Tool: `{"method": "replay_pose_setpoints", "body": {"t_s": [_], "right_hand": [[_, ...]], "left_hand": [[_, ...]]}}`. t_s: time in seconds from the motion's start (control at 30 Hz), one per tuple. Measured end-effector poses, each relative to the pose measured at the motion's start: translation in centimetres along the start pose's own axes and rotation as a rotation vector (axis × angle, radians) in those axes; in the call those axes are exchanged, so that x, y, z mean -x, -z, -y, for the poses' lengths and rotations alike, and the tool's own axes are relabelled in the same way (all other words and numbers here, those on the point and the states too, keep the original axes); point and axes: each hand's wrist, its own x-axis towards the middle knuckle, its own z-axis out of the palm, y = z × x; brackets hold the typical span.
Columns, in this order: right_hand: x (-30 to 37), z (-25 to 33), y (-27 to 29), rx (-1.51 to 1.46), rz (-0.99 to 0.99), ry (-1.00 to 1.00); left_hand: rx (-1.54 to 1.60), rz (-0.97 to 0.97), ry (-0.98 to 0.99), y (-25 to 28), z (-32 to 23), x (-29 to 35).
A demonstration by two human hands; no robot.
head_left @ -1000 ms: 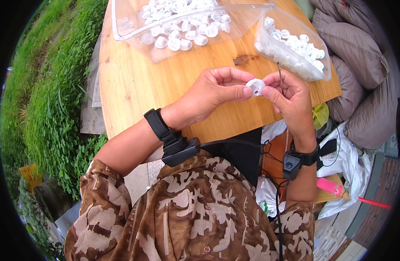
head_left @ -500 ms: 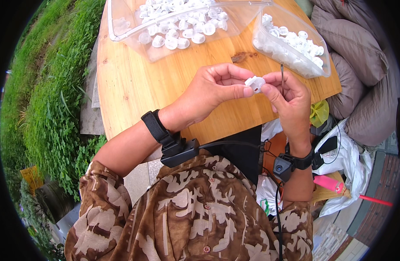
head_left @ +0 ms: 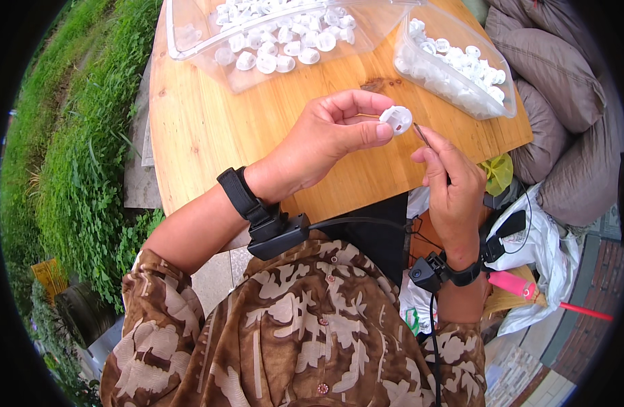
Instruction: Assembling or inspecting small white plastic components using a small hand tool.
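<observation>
Between the thumb and fingers of my left hand (head_left: 342,125) is a round white plastic part (head_left: 396,120), with a small slot in its face. My right hand (head_left: 451,169) is closed around a thin dark metal tool (head_left: 422,134), whose tip points up toward the part and stands just off its right edge. The far end of the tool is hidden in my palm. Both hands are above the near right side of the wooden table.
A large clear plastic bin (head_left: 240,80) of similar white parts stands at the back of the wooden table (head_left: 210,129). To its right is a smaller clear tub (head_left: 454,96) of white pieces. Grey-brown padded fabric (head_left: 556,81) bulges beside the table's right edge; grass grows at the left.
My right hand has let go of the white part and drawn down and right, and the tool has swung from upright to point at it. The part now shows its round face.
</observation>
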Motion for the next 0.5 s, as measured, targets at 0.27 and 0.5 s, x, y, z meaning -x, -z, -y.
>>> {"method": "replay_pose_setpoints", "body": {"t_s": [0.27, 0.5], "right_hand": [[0.5, 0.7, -0.2, -0.033, -0.049, -0.013], [0.5, 0.7, -0.6, -0.047, -0.109, 0.007]], "left_hand": [[0.015, 0.016, -0.031, -0.4, -0.1, 0.1], [0.005, 0.027, -0.068, -0.3, 0.0, 0.1]]}}
